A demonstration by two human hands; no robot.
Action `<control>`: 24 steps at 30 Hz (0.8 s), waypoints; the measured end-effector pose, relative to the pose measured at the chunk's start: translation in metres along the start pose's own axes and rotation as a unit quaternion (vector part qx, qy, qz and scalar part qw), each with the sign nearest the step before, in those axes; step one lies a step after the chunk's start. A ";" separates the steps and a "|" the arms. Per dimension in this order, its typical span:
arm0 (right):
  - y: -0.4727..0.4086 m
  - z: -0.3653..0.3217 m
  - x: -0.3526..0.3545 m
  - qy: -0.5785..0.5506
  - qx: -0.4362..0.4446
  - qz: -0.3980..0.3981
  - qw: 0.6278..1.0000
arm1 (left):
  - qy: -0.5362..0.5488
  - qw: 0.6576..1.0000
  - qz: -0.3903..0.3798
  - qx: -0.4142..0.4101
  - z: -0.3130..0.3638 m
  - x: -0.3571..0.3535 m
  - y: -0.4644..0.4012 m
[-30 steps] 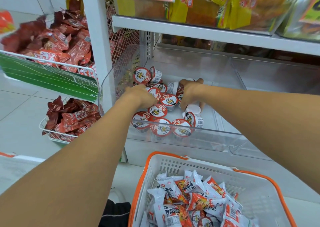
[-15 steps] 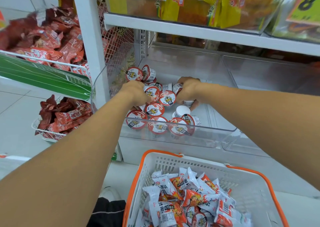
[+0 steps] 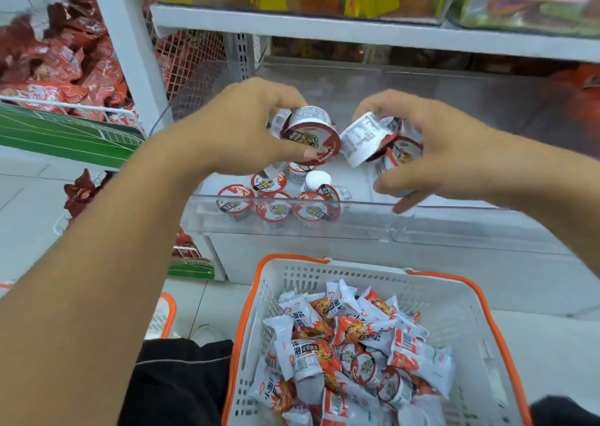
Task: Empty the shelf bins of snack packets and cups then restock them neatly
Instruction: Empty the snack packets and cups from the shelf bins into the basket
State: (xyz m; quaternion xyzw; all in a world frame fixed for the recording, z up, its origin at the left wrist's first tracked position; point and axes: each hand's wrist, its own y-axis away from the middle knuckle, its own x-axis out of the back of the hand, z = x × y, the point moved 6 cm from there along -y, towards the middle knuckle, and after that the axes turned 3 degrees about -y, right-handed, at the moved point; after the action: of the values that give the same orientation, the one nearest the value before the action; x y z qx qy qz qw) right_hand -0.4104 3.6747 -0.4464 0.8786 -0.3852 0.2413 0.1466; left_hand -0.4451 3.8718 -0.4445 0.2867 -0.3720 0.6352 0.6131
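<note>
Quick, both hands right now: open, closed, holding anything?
Left hand: closed on a bunch of snack cups, lifted above the clear bin.
Right hand: closed on several more cups.

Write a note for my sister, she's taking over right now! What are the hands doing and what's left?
Left hand: grips several cups, lifted above the clear bin.
Right hand: grips a bunch of cups too.
Basket below the bin: holds snack packets and a few cups.
Done: part of the bin emptied.
Left: drop both handfuls in the basket, probably; take the cups left in the bin; then restock neatly.
</note>
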 end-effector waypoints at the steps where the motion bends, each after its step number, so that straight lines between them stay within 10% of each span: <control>1: 0.023 0.001 0.002 -0.014 0.012 -0.024 1.000 | 0.011 0.999 -0.047 -0.025 0.014 -0.003 0.011; 6: 0.097 0.083 -0.031 -0.060 -0.099 -0.198 0.973 | 0.004 0.931 -0.357 -0.079 0.051 -0.113 0.048; 11: 0.128 0.211 -0.100 -0.064 -0.339 -0.236 0.908 | -0.161 0.855 -0.487 -0.074 0.015 -0.250 0.071; 19: 0.106 0.246 -0.102 -0.067 -0.343 -0.108 0.931 | -0.149 0.899 -0.406 -0.072 0.021 -0.232 0.046; 24: 0.085 0.102 -0.071 0.021 -0.073 -0.155 0.985 | 0.113 0.967 -0.228 -0.005 0.047 -0.093 0.014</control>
State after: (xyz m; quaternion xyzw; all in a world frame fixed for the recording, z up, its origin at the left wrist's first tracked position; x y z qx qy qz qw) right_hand -0.4840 3.6158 -0.5644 0.9094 -0.2577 0.2049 0.2541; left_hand -0.4558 3.7811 -0.4962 0.2873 -0.2286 0.5048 0.7813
